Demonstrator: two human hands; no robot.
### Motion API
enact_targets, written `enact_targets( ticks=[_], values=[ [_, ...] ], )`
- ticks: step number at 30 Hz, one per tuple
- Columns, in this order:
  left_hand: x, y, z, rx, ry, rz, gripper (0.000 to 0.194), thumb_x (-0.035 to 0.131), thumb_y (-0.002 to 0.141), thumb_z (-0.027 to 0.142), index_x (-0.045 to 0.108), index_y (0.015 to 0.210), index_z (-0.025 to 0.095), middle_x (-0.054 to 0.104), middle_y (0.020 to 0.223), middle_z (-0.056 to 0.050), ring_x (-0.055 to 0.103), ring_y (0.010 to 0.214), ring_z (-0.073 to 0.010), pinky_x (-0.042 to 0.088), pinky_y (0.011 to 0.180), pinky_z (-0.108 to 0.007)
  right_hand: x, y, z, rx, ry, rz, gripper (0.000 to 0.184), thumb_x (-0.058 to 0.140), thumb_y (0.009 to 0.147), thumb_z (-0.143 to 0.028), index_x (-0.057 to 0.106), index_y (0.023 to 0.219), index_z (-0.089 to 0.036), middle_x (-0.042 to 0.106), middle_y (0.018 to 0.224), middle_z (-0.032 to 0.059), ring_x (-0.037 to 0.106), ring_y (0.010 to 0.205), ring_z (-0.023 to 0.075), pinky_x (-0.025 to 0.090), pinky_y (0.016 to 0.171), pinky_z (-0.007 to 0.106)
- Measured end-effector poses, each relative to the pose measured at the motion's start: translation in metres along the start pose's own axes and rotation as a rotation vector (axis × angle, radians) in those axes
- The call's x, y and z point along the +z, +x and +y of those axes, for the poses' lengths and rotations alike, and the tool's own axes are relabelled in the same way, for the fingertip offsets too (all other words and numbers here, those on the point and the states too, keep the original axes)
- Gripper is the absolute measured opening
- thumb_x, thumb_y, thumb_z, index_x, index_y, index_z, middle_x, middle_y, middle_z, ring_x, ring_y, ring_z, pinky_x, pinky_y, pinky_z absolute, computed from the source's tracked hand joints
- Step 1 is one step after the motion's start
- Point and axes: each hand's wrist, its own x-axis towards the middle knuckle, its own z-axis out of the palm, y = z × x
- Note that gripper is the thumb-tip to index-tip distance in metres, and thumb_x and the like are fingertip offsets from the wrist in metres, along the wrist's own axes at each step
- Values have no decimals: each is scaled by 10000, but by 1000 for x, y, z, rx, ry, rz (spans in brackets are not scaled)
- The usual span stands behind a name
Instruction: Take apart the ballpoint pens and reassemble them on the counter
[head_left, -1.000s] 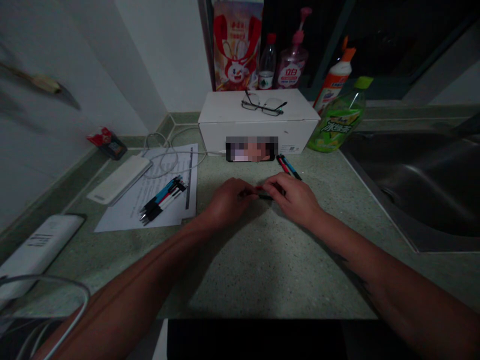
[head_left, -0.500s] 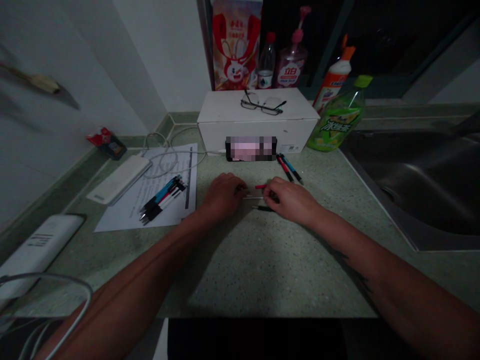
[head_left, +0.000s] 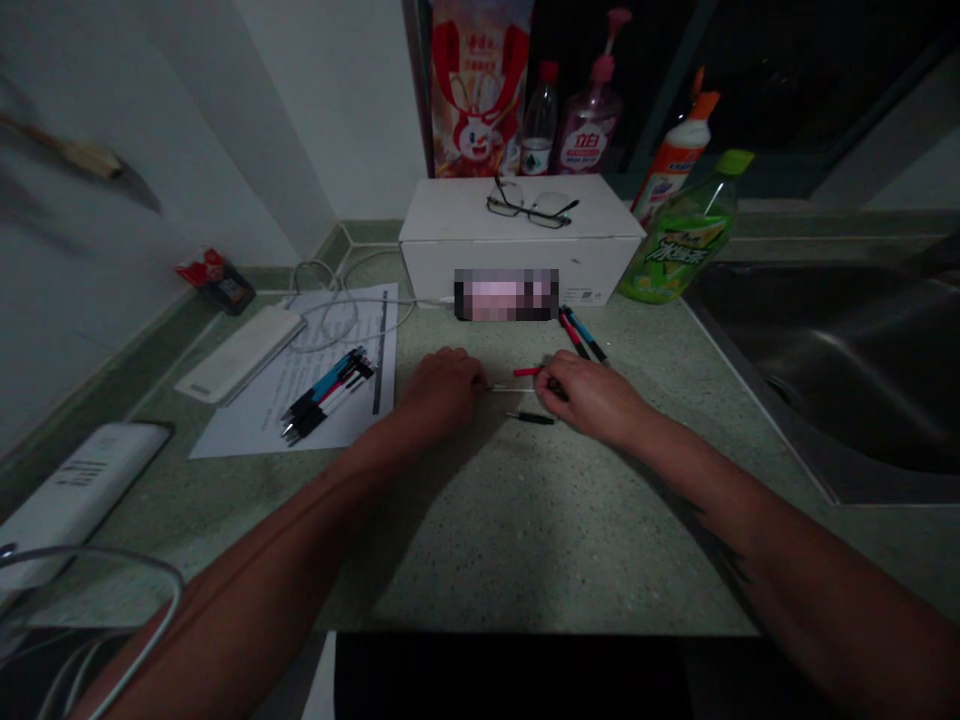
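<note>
Left hand point(head_left: 439, 390) and right hand point(head_left: 592, 398) lie palm down on the bench point(head_left: 480, 540), near its middle, facing each other. Between them: thin white rod point(head_left: 514, 389), lying roughly level; red pen piece point(head_left: 527, 371) just behind it; black pen piece point(head_left: 530, 418) just in front, apart from both hands.

Left fingers point(head_left: 474, 382): curled, tips at or just beside the rod's left end. Right fingers point(head_left: 553, 383): curled downward, at the rod's right end and touching the red piece's right end. Neither hand is spread open. Grip on the pieces: cannot tell.

Beyond the right hand, two pens point(head_left: 581, 335) lie together, tips toward the white box point(head_left: 450, 215). A phone point(head_left: 506, 295), screen pixelated, stands against the box front. Glasses point(head_left: 532, 205) sit on the box.

Left of the hands, a bundle of pens point(head_left: 326, 395) lies on a printed sheet point(head_left: 352, 420). A cable point(head_left: 330, 310) crosses the sheet's far end; a power bank point(head_left: 240, 355) lies at its left edge. A power strip point(head_left: 75, 495) lies near the left bench edge.

Back edge, behind the box: pink pump bottle point(head_left: 589, 125), label reads 立白. Right of the box: green bottle point(head_left: 679, 240), label reads 冰绿茶. Sink point(head_left: 825, 370) set in the right of the bench.
</note>
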Motion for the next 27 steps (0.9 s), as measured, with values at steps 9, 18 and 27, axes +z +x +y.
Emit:
enact_targets(
  ticks=[9,18,27],
  values=[
    [-5,-1,2,-16,20,-41,225,552,981,163,777,1000,164,714,1015,-134,620,1034,-307,480,958,-471,1,0,1,0,9,17,192,479,969,-277,638,898,-198,647,957,96,618,796,208,453,731,351],
    [-3,-2,1,-5,2,-20,201,575,965,154,776,959,168,706,976,-122,627,1008,-303,477,930,-454,1,-1,3,-14,4,19,176,483,965,-267,634,896,-207,644,962,90,618,806,208,451,732,347],
    [-4,-4,2,-4,10,-20,211,558,970,143,764,953,186,708,987,-116,617,997,-289,482,931,-439,2,-1,4,-23,5,37,189,493,966,-269,662,903,-211,649,957,92,613,790,210,440,700,353]
  ],
)
